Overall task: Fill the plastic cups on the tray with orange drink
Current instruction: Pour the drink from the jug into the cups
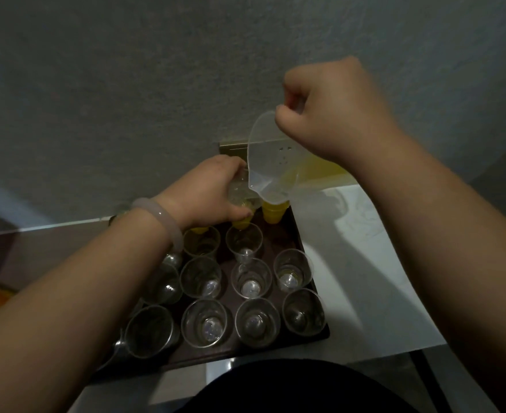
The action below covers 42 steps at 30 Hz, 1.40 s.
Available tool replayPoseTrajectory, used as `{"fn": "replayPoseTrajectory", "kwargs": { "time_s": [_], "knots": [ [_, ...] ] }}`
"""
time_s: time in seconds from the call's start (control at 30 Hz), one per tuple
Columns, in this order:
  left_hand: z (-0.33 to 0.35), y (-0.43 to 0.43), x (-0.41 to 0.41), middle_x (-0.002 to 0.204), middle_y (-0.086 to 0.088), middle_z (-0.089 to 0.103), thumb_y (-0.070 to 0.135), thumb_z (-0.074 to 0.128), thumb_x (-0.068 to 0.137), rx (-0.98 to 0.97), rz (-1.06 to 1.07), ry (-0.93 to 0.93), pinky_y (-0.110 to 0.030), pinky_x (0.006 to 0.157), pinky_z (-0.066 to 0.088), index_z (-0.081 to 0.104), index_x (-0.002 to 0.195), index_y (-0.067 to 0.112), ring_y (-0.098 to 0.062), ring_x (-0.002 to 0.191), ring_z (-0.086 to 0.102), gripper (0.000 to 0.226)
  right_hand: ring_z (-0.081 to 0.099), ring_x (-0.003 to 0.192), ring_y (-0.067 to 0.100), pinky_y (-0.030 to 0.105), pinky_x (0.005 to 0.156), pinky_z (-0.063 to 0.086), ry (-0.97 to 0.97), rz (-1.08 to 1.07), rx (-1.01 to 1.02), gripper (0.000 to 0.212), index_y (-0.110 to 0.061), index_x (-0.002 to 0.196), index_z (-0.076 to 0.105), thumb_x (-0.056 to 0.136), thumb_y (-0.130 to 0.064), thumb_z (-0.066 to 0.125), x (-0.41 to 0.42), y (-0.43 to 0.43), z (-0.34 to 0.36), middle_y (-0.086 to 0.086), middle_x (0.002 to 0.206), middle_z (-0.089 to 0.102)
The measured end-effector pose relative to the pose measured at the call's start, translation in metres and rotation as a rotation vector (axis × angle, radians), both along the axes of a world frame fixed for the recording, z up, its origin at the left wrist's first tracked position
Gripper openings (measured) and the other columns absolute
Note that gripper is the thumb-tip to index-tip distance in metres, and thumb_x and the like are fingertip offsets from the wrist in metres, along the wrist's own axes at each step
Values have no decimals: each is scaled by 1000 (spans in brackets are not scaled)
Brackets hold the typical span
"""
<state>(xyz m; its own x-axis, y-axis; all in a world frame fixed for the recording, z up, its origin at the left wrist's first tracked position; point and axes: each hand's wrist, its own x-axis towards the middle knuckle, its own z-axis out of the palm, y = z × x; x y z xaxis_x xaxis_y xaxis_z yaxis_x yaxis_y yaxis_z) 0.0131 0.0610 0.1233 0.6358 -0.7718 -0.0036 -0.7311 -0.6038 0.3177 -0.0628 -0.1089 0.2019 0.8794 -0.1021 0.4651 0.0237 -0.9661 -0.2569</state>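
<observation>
While the raised right hand (332, 114) grips the tipped jug (271, 168), the left hand (210, 190) clasps a cup (239, 189) at the tray's (216, 357) far edge.

Dim light, grey textured wall (126, 70), white tabletop (365, 263), brass-toned wall outlet plate (230, 149) just above it

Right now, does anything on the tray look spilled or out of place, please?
Nothing stands out: no spill shows on the tray or table, and the visible cups stand upright; the left forearm hides some.
</observation>
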Motion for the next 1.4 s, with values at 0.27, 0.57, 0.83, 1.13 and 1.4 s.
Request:
{"fn": "replayPoseTrajectory", "kwargs": {
  "time_s": [0.27, 0.57, 0.83, 1.13, 1.4],
  "knots": [
    [-10, 10, -4, 119, 0, 56, 38, 83, 66, -89, 78, 67, -16, 84, 36, 53, 125, 18, -13, 108, 53, 69, 43, 67, 20, 29, 51, 25, 41, 63, -135, 14, -20, 75, 51, 86, -28, 53, 1, 16, 1, -2, 67, 48],
    [-12, 15, -3, 119, 1, 45, 33, 83, 66, -118, 68, 84, -9, 84, 32, 54, 122, 13, -6, 100, 46, 67, 41, 72, 22, 30, 59, 29, 79, 68, -255, 15, -18, 88, 61, 87, -30, 51, 2, 28, 6, -1, 73, 50],
    [-13, 19, -6, 121, -1, 50, 37, 83, 65, -100, 75, 58, -18, 87, 39, 54, 122, 13, -8, 99, 49, 69, 39, 66, 22, 30, 54, 26, 94, 127, -327, 13, -21, 79, 48, 89, -29, 49, 1, 35, 8, -8, 58, 31],
    [-11, 23, -11, 127, -5, 56, 42, 81, 67, -77, 140, 51, -24, 91, 42, 52, 130, 13, -17, 111, 55, 76, 35, 63, 22, 31, 50, 22, 45, 178, -378, 15, -19, 76, 44, 88, -26, 49, -1, 36, 13, -8, 57, 27],
    [-12, 32, -17, 124, -5, 59, 40, 82, 66, -92, 180, 63, -24, 91, 42, 56, 126, 14, -18, 112, 56, 71, 35, 60, 26, 29, 49, 21, -25, 202, -411, 17, -20, 74, 40, 87, -28, 48, 0, 40, 9, -6, 56, 24]
  ]
}}
